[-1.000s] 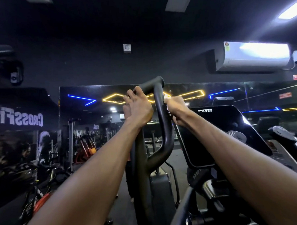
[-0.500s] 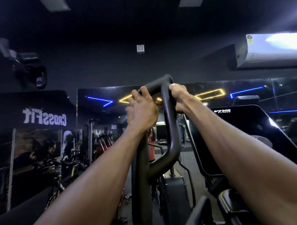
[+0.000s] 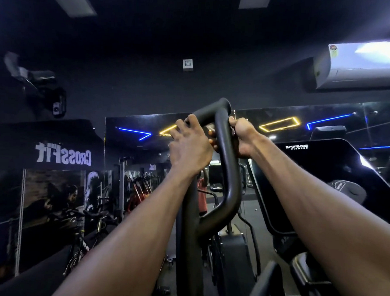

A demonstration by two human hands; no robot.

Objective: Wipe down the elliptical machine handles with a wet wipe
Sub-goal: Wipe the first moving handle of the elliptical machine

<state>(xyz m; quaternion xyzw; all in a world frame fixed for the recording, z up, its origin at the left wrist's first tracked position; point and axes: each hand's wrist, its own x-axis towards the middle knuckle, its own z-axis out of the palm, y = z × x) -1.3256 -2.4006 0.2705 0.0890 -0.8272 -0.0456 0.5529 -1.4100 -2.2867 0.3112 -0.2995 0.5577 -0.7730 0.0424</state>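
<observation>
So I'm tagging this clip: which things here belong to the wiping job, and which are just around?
In the job:
left hand
right hand
handle

Just around:
console
air conditioner
mirror
exercise bikes

No wipe is clearly visible.

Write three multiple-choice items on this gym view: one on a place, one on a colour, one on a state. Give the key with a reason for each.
1. Where is the air conditioner?
A. upper right wall
B. floor at left
C. behind the CrossFit sign

2. What colour is the elliptical handle?
A. red
B. black
C. white

3. How do the hands stand?
A. both hang free
B. only the left grips
C. both are closed on the handle's top loop

Key: 1 A, it is mounted high at right. 2 B, the tube is matte black. 3 C, the left hand wraps the left side of the loop and the right hand the right bar.
</observation>
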